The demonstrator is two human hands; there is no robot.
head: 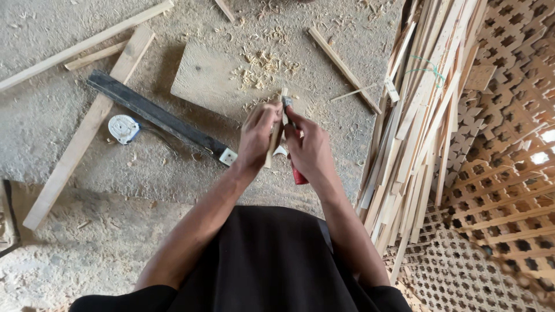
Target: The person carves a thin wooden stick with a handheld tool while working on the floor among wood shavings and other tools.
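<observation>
Thin pale wooden strip (276, 136) stood nearly upright between both hands, just above the dark-clothed lap, with the left hand (256, 137) wrapped closed around its lower half. Right hand (309, 147) was clenched on a red-handled cutting tool (297, 172) (only the red butt and a dark tip near the strip's top showed), its working end touching the strip. Risk, as I judged it: the left fingers (267, 118) sat right beside that tip, so a slip along the grain could nick them or split the strip. Beyond lay a flat wooden board (211, 78) strewn with pale wood shavings (263, 65), a long black bar (156, 115) and a small white tape measure (122, 127). To the right leaned a bundle of thin wooden slats (413, 121).
</observation>
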